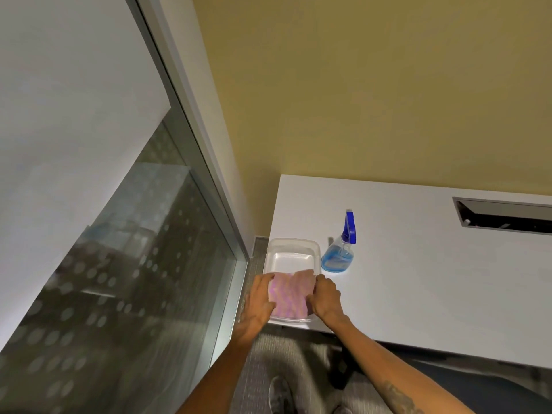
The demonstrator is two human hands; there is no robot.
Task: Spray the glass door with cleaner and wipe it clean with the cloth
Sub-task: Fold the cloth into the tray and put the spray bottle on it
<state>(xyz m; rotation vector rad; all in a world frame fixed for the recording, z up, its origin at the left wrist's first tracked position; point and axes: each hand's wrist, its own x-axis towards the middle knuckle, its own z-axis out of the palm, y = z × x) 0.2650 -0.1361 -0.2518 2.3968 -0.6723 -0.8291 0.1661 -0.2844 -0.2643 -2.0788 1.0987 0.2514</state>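
Note:
A pink cloth [291, 294] lies over the near part of a clear plastic tub [294, 249] at the corner of a white table [418, 279]. My left hand [258, 303] grips the cloth's left edge and my right hand [325, 297] grips its right edge. A spray bottle [342, 249] with blue liquid and a blue trigger head stands upright on the table just right of the tub, untouched. The glass door [125, 279], frosted above and dotted lower down, fills the left side of the view.
The door's metal frame [209, 180] runs diagonally beside a yellow wall [373, 85]. A recessed cable slot [504, 216] sits at the table's far right. Grey carpet [277, 354], a shoe [279, 395] and a dark chair base lie below the table edge.

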